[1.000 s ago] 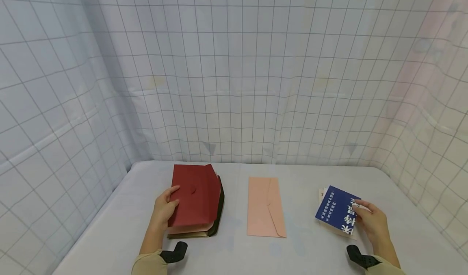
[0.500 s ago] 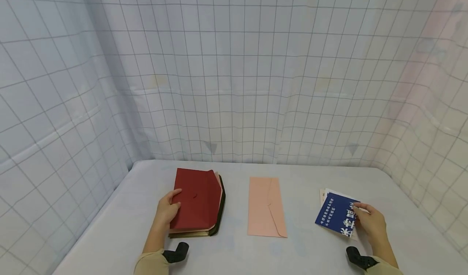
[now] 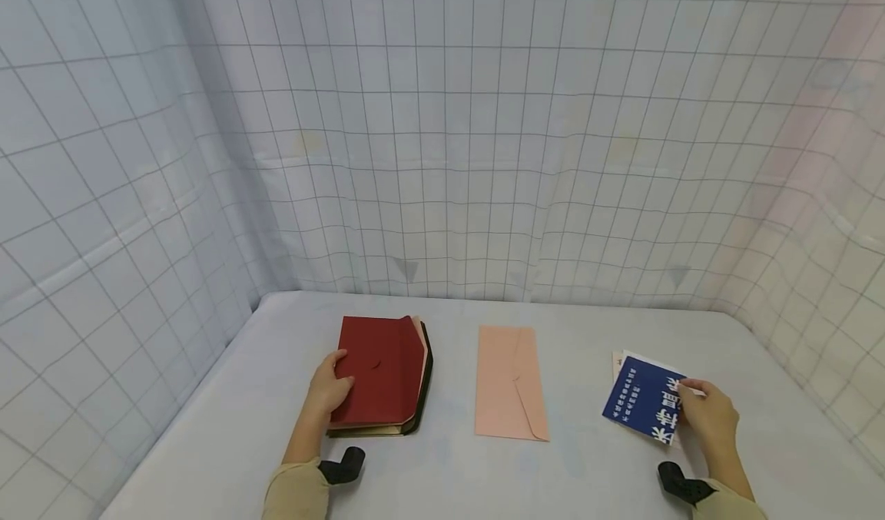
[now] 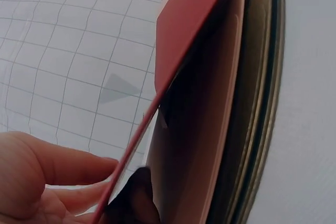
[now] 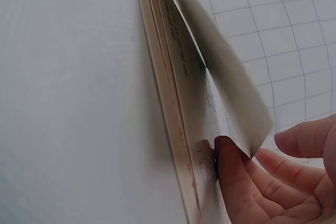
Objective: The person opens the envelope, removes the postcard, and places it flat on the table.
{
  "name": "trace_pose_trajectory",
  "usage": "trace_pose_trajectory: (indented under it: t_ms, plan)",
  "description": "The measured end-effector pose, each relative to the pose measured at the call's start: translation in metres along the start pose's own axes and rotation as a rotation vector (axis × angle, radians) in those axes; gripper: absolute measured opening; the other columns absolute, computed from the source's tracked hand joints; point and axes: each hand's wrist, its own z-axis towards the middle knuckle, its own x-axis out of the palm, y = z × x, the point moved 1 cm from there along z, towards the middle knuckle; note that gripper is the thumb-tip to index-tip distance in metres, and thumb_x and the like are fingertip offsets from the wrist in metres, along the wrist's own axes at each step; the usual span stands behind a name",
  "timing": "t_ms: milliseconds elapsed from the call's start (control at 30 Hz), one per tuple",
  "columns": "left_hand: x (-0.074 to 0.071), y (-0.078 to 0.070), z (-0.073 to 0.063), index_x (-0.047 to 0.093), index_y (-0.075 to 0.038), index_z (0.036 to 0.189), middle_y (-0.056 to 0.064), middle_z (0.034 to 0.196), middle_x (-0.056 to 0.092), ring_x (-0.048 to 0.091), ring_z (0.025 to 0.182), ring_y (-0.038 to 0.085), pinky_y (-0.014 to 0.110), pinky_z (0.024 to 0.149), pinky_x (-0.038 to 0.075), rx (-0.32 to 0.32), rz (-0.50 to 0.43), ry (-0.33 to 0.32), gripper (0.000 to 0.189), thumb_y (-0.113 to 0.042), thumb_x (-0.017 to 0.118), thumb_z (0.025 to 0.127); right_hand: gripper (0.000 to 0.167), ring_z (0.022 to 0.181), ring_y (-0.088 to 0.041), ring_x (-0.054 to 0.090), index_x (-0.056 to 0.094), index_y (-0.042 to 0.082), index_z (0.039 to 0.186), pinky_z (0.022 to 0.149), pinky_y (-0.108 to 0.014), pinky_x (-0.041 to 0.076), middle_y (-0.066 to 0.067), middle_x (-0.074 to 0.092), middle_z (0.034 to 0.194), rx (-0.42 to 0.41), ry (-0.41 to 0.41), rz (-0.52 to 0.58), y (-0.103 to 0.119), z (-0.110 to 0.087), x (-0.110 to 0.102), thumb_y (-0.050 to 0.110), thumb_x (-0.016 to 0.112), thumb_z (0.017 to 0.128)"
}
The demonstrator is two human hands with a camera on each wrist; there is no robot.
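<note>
At the left of the table, my left hand (image 3: 328, 385) pinches the left edge of a red envelope (image 3: 376, 397), one digit on top and a darker fingertip underneath. In the left wrist view the envelope tilts up from a pink envelope (image 4: 227, 114), with gold and dark green layers (image 4: 262, 103) below that. My right hand (image 3: 715, 416) pinches the right edge of a blue card (image 3: 636, 397) with white characters. The right wrist view shows this card's pale underside (image 5: 231, 82) raised off thicker cards (image 5: 168, 103) with print and drawing on them.
A pink envelope (image 3: 512, 382) lies flat in the middle of the table (image 3: 442, 481), between the two stacks. Corners of a white card and a beige card (image 3: 618, 360) peek out behind the blue card. White grid-patterned curtains (image 3: 442, 159) close off the back and sides.
The red envelope has lowered a little toward its stack, still in my left hand. The blue card has tilted lower, uncovering more of the white card behind it. The head view has shifted slightly.
</note>
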Motion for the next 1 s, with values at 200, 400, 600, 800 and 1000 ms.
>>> trace_pose_trajectory:
  t_ms: [200,400,600,800,1000]
  plan:
    - [0.0016,-0.0044,-0.0017,0.019,0.006,0.144,0.034,0.146,0.024,0.030,0.131,0.049,0.062,0.104,0.031,-0.011,0.048,-0.015,0.061,-0.007,0.046,0.092,0.041,0.063,-0.008,0.053,0.053,-0.006,0.121,0.058,-0.022,0.037,-0.028,0.066,0.097,-0.008,-0.032,0.008,-0.0008,-0.0004,-0.0010,0.021,0.041,0.092]
    - [0.0014,-0.0059,-0.0026,0.023,0.011,0.141,0.038,0.140,0.031,0.030,0.125,0.055,0.062,0.100,0.032,0.028,0.121,-0.069,0.060,-0.008,0.047,0.089,0.042,0.052,0.004,0.052,0.050,-0.010,0.122,0.049,-0.015,0.043,-0.020,0.069,0.079,-0.005,-0.028,0.096,-0.0022,0.0001,-0.0005,0.016,0.040,0.091]
    - [0.0020,-0.0051,-0.0029,0.028,0.013,0.138,0.041,0.131,0.038,0.034,0.113,0.054,0.059,0.088,0.034,0.055,0.187,-0.105,0.059,-0.008,0.048,0.087,0.040,0.046,0.006,0.055,0.048,-0.013,0.122,0.047,-0.014,0.048,0.001,0.066,0.063,-0.014,-0.022,0.176,-0.0053,0.0025,0.0001,0.013,0.039,0.092]
    - [0.0037,-0.0049,-0.0024,0.029,0.014,0.137,0.041,0.127,0.041,0.036,0.111,0.054,0.057,0.087,0.034,0.069,0.230,-0.113,0.059,-0.009,0.049,0.087,0.041,0.046,0.006,0.056,0.048,-0.012,0.122,0.047,-0.012,0.046,0.001,0.067,0.064,-0.005,-0.027,0.167,-0.0030,0.0017,-0.0013,0.014,0.040,0.092]
    - [0.0044,-0.0053,-0.0024,0.029,0.012,0.138,0.041,0.127,0.042,0.034,0.112,0.054,0.057,0.085,0.037,0.062,0.234,-0.104,0.059,-0.010,0.049,0.088,0.040,0.049,0.005,0.056,0.048,-0.011,0.123,0.048,-0.013,0.046,-0.005,0.069,0.069,0.003,-0.025,0.175,0.0031,-0.0004,-0.0029,0.014,0.040,0.093]
